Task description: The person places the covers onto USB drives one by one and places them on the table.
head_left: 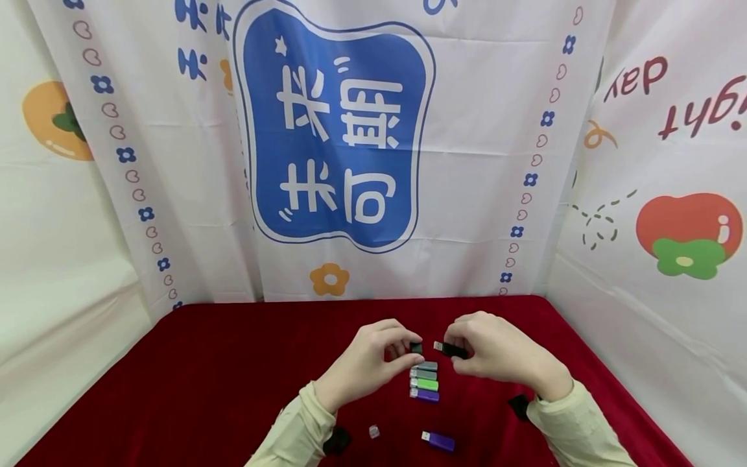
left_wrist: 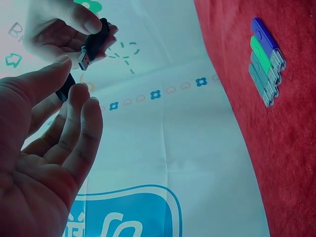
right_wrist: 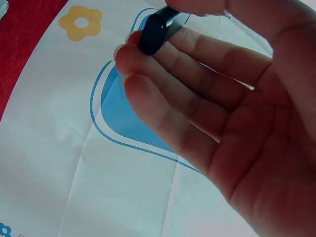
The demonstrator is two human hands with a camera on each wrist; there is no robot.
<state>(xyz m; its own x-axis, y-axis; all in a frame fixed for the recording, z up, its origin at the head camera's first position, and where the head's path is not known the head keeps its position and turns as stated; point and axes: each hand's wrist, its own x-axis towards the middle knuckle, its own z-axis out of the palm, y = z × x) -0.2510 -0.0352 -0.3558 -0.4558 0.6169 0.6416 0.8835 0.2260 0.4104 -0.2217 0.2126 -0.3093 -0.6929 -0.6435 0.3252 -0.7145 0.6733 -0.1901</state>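
Note:
My left hand pinches a small black cap between thumb and fingertips. Facing it from the right, my right hand holds a black USB stick with its bare metal plug pointing left toward the cap. A short gap separates plug and cap in the head view. In the left wrist view the plug of the black stick shows just beyond the cap. The right wrist view shows the dark end of the stick between thumb and fingers.
Below the hands lies a row of capped USB sticks: grey ones, a green one and a purple one. Nearer the front are an uncapped purple stick and a clear cap. A red cloth covers the table.

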